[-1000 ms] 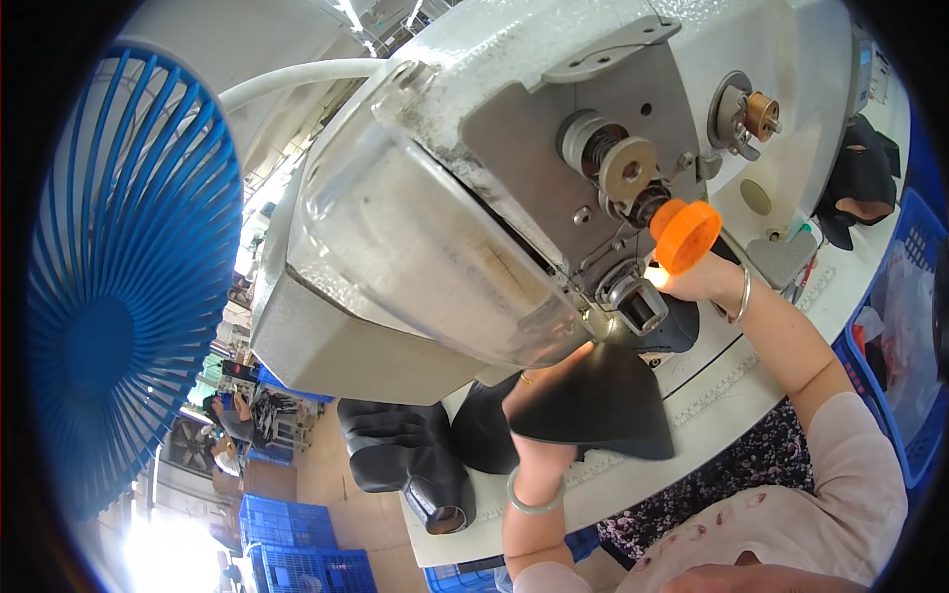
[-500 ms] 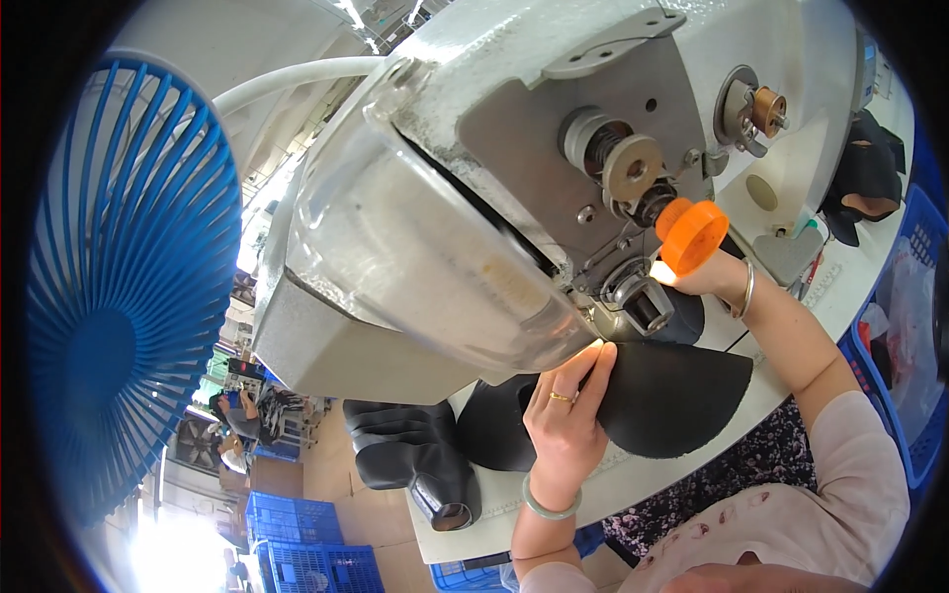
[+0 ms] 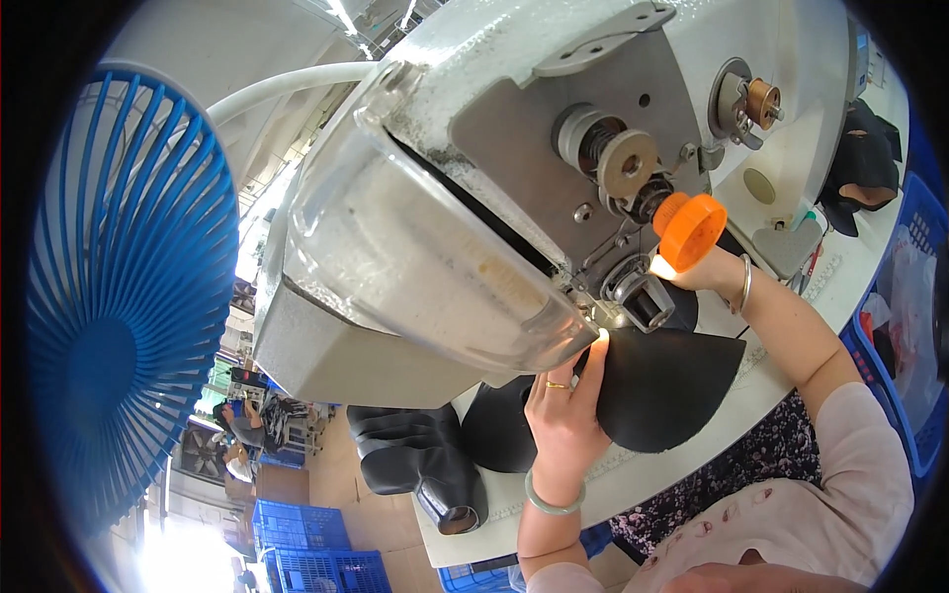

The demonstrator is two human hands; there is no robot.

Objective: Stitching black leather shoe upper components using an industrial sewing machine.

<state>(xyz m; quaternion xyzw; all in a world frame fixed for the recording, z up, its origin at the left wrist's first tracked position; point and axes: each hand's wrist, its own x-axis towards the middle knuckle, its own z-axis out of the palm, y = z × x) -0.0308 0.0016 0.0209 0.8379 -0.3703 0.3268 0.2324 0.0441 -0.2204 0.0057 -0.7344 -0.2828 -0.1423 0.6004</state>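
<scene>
A black fan-shaped fabric piece [image 3: 664, 387] lies on the white sewing table [image 3: 682, 465], its tip under the foot of the grey sewing machine [image 3: 514, 188]. My left hand [image 3: 563, 420] rests on the piece's left edge with the fingers together, the index fingertip up by the lit needle area; the thumb is hidden. My right hand [image 3: 714, 273] sits at the far side of the foot, mostly hidden behind an orange knob [image 3: 689, 231]; only wrist and bangle show. The needle itself is covered by the machine's clear guard [image 3: 425, 267].
A big blue fan [image 3: 129, 326] fills the left. More black pieces [image 3: 425, 465] lie piled at the table's left end, others at the far right [image 3: 865, 163]. A blue basket [image 3: 924, 326] stands to the right, and blue crates [image 3: 297, 534] sit on the floor below.
My left hand came out from under the black piece and now lies on top of it, reaching toward the needle. The piece dropped from lifted to flat on the table. My right hand stayed put.
</scene>
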